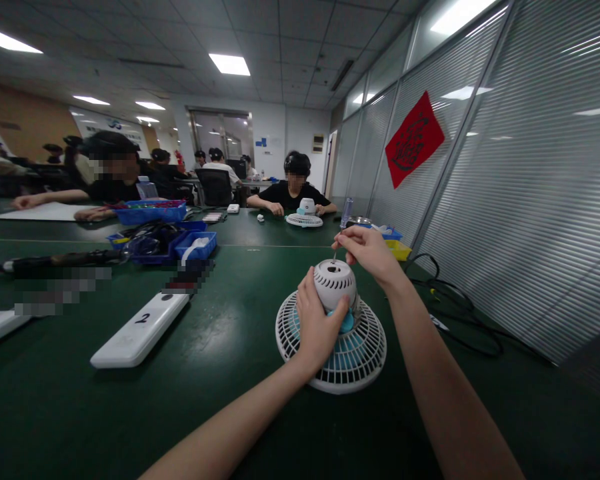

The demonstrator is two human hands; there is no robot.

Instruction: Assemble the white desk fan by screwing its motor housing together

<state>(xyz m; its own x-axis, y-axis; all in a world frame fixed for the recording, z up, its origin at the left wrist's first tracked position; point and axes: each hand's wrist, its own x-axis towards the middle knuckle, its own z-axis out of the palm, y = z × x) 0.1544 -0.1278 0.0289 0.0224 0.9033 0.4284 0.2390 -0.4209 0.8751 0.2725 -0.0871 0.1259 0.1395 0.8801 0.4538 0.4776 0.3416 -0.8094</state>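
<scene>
A small white fan (pixel 353 357) lies face down on the green table (pixel 230 373), its round grille against the tabletop and blue blades showing through. My left hand (pixel 317 327) wraps around the white motor housing (pixel 335 280) on top and steadies it. My right hand (pixel 367 253) is closed in a pinch around a screwdriver (pixel 344 217) with a clear handle, whose thin shaft points down into the top of the housing.
A white power strip marked 2 (pixel 140 330) lies to the left. Blue trays (pixel 173 243) with tools and cables sit further back. A yellow tray (pixel 399 249) and black cables (pixel 455 313) lie to the right by the glass wall. Other people sit across the table with another fan (pixel 305 217).
</scene>
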